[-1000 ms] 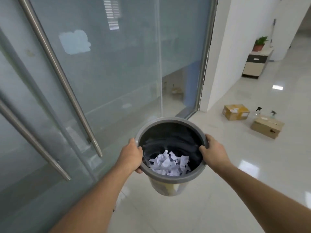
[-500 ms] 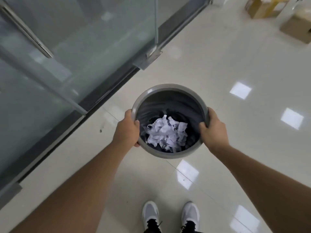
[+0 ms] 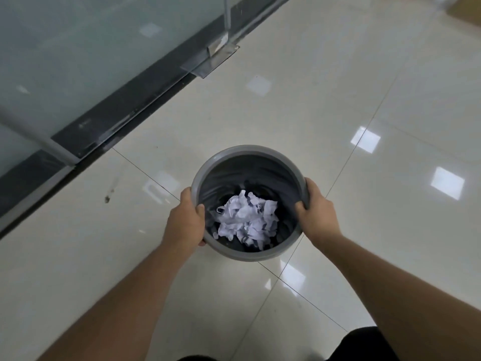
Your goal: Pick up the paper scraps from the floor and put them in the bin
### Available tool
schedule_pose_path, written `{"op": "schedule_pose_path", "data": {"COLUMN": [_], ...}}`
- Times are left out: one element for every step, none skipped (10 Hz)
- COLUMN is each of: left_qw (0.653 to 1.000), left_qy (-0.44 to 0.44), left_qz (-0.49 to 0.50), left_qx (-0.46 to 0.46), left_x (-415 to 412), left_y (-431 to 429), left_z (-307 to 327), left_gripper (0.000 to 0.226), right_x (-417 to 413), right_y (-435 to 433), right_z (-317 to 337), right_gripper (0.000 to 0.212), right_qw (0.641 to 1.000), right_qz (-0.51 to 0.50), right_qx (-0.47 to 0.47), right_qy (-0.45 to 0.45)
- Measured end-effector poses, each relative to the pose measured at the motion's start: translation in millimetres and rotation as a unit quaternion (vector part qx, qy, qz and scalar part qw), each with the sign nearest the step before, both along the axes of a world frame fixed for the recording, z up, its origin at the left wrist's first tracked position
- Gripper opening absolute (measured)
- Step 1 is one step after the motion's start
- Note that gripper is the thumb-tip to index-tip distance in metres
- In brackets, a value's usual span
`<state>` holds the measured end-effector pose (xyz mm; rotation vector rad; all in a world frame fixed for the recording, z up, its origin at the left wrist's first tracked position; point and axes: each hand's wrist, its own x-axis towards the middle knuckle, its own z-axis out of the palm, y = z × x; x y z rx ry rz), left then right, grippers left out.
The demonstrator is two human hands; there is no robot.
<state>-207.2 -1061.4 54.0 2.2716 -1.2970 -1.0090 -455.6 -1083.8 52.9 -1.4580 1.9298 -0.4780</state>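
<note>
Here, 2 hands, left hand (image 3: 185,223) and right hand (image 3: 317,212), clasping bin (image 3: 250,152) rim, paper scraps (image 3: 247,220) inside, seemingly above floor (image 3: 338,100)

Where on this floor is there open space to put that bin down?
Nearly everywhere. The bin, gripped by the left hand and right hand, sits over bare tiles. The widest free patch lies ahead and right, up to the cardboard at the top corner. Left, the glass door's dark threshold and metal floor plate crowd it.
</note>
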Motion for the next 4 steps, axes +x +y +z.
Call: {"op": "schedule_pose_path", "data": {"left_qw": [1.0, 1.0, 1.0, 0.999], "left_qy": [0.001, -0.01, -0.003, -0.019], "left_qz": [0.005, 0.003, -0.01, -0.021], "left_qx": [0.002, -0.017, -0.024, 0.027], "left_x": [2, 3, 3, 10], "left_y": [-1, 4, 6, 17], "left_z": [-13, -22, -27, -21], "left_gripper": [0.035, 0.036, 0.043, 0.061], "right_x": [2, 4, 6, -1], "right_y": [0, 2, -1, -3], "right_z": [-14, -20, -23, -11], "right_gripper": [0.05, 0.05, 0.051, 0.058], "right_qw": [1.0, 1.0, 1.0, 0.998], "right_qz": [-0.004, -0.014, -0.006, 0.0], "right_qx": [-0.001, -0.006, -0.003, 0.058], "right_qy": [0.0, -0.004, -0.002, 0.03]}}
